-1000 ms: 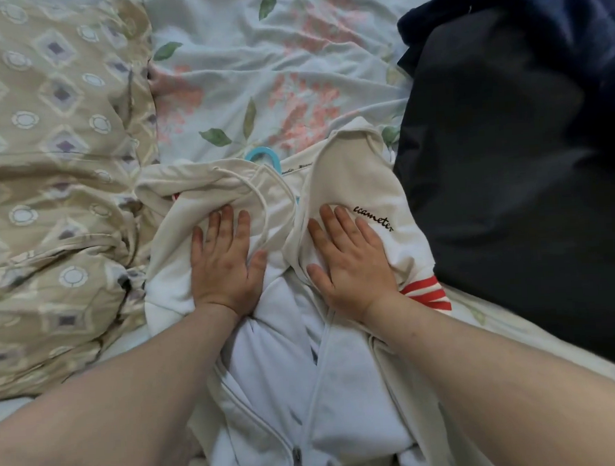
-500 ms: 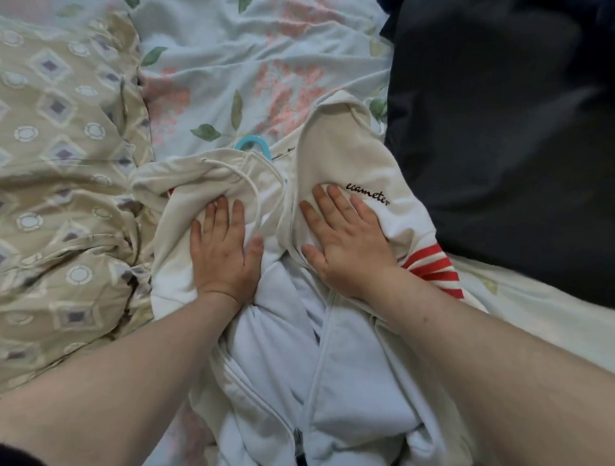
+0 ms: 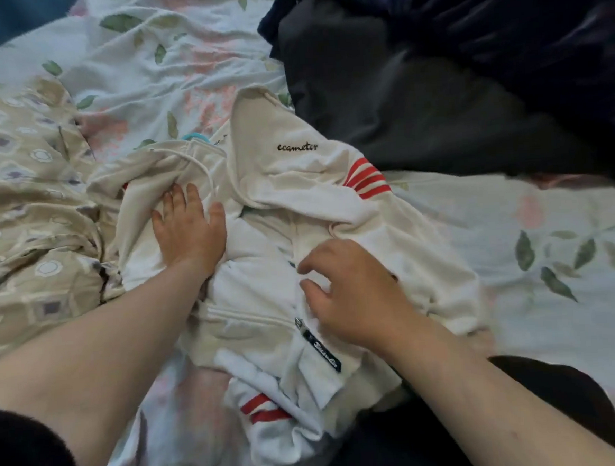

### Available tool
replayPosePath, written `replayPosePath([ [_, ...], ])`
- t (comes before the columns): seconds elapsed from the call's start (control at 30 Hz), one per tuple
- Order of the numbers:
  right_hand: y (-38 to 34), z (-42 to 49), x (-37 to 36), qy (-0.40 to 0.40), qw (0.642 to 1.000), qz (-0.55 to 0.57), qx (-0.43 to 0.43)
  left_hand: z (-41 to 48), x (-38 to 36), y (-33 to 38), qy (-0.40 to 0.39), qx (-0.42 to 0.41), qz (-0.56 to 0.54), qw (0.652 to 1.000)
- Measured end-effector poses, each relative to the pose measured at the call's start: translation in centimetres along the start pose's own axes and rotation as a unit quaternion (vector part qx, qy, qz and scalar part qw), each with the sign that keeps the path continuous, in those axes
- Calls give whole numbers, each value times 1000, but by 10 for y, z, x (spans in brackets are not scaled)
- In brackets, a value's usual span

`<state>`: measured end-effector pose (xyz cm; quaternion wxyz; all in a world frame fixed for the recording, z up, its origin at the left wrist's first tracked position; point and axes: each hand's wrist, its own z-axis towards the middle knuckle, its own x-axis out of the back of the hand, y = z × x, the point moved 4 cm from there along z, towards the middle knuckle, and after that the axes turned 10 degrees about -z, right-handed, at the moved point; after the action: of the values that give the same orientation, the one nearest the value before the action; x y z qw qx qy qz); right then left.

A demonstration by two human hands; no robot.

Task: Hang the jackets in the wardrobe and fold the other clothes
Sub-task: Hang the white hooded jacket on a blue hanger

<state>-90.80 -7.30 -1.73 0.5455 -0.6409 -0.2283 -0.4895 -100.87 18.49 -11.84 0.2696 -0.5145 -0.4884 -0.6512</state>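
A cream-white zip jacket with red stripes and black script lettering lies crumpled on the bed. A blue hanger hook peeks out at its collar. My left hand presses flat on the jacket's left shoulder, fingers straight. My right hand hovers over the jacket's front near the zipper pull, fingers loosely curled, holding nothing that I can see.
A pile of dark navy and black clothes lies at the back right. A beige patterned quilt is bunched on the left. The floral bedsheet shows on the right. Dark fabric sits at the bottom edge.
My right hand lifted off the jacket's right shoulder and moved down toward the zipper, fingers now curled. The left hand stays pressed on the left shoulder. The camera view shifted.
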Motion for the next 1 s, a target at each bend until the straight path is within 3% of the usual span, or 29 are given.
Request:
replayPosePath([
  [0.07,-1,-33,-4,-35,997,12,-72,-1,13,7,-27,9,-43,999],
  [0.17,4,-65,-14,-57,986,19,-155,-32,52,23,-9,-39,-235,971],
  [0.23,8,-79,-19,-61,982,17,-181,-88,73,46,-23,-198,-257,946],
  [0.3,13,-84,-19,-74,977,30,-198,-155,78,66,-105,-365,-224,897],
  [0.4,17,-84,-17,-89,968,85,-217,-205,68,77,-198,-441,-183,856],
  [0.67,22,-90,-18,-90,952,165,-241,-205,51,84,-232,-403,-120,877],
  [0.73,24,-90,-17,-84,950,171,-247,-203,54,85,-224,-350,-191,890],
  [0.8,23,-89,-18,-78,953,153,-249,-196,59,81,-216,-212,-324,896],
  [0.87,18,-85,-22,-74,962,116,-235,-192,61,78,-220,-100,-436,867],
  [1.0,4,-79,-31,-60,968,105,-219,-193,65,76,-238,-21,-520,820],
])
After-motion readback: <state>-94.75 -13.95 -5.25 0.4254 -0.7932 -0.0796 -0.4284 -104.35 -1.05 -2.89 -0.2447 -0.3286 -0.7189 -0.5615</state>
